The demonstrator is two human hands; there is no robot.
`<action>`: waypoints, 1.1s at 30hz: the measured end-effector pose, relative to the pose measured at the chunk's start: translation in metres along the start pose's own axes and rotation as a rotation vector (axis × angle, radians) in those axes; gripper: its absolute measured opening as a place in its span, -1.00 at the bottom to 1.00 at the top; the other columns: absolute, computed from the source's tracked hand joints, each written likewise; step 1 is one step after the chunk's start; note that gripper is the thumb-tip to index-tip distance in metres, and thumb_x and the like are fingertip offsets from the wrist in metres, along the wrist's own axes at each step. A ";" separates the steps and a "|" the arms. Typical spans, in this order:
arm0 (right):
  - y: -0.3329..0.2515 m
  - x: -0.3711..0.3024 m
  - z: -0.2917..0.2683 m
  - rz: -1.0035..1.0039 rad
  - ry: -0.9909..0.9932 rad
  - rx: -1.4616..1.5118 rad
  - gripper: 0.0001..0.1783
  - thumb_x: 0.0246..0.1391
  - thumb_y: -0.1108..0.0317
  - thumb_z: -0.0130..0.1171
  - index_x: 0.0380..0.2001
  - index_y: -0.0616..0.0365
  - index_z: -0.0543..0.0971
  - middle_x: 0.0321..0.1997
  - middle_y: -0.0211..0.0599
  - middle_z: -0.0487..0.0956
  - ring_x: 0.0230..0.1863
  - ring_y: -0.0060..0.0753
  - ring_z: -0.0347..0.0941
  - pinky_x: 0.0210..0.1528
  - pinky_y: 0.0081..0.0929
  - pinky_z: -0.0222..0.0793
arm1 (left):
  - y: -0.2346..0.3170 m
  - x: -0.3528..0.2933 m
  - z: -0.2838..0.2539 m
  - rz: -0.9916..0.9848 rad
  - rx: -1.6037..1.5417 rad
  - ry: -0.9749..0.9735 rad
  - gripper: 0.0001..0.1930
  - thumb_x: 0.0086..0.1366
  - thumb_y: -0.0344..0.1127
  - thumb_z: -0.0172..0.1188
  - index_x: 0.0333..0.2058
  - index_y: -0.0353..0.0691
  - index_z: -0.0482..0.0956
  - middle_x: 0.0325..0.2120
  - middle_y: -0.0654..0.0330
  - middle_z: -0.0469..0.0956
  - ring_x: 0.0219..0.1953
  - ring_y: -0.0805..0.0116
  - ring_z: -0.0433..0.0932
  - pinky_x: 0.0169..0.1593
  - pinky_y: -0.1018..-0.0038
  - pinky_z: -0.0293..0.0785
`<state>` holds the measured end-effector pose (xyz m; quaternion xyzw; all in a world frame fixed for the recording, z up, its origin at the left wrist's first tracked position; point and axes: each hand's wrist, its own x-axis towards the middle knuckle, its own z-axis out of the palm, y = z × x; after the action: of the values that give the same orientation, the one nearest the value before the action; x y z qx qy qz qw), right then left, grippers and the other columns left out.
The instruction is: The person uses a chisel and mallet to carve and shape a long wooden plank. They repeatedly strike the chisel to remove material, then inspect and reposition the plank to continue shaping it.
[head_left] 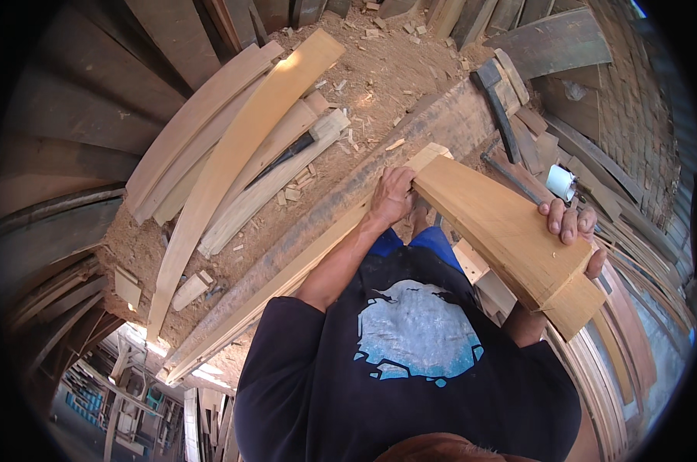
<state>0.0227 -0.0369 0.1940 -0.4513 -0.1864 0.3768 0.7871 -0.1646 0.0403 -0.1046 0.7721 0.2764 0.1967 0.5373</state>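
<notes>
A thick, tapered yellow-brown wooden board lies tilted in front of my chest, with a stepped cut at its wide end. My right hand grips that wide end, fingers over the top face. My left hand is closed at the narrow end, its fingers partly hidden. Under this hand runs a long, narrow timber, reaching toward the lower left; its far tip shows beside the board's narrow end. How much of the left grip is on the timber cannot be told.
Curved wooden planks lie at left on sawdust-covered ground, with a dark-handled tool among them. A heavy beam crosses the middle. On its far end rests a black hammer-like tool. A white cup and stacked wood strips stand right.
</notes>
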 end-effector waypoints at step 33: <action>0.011 -0.001 0.000 -0.112 -0.019 -0.072 -0.28 0.30 -0.40 -0.15 -0.03 0.06 0.56 -0.32 -0.38 0.48 -0.12 -0.29 0.29 0.28 -0.17 0.10 | 0.014 0.005 0.002 -0.087 0.183 -0.051 -0.64 0.02 -0.41 0.36 -0.19 -0.21 0.45 -0.22 0.00 0.57 -0.13 -0.14 0.46 -0.14 0.04 0.45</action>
<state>0.0169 -0.0343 0.1848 -0.4647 -0.2322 0.3293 0.7884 -0.1566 0.0378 -0.0923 0.8101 0.3127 0.1274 0.4793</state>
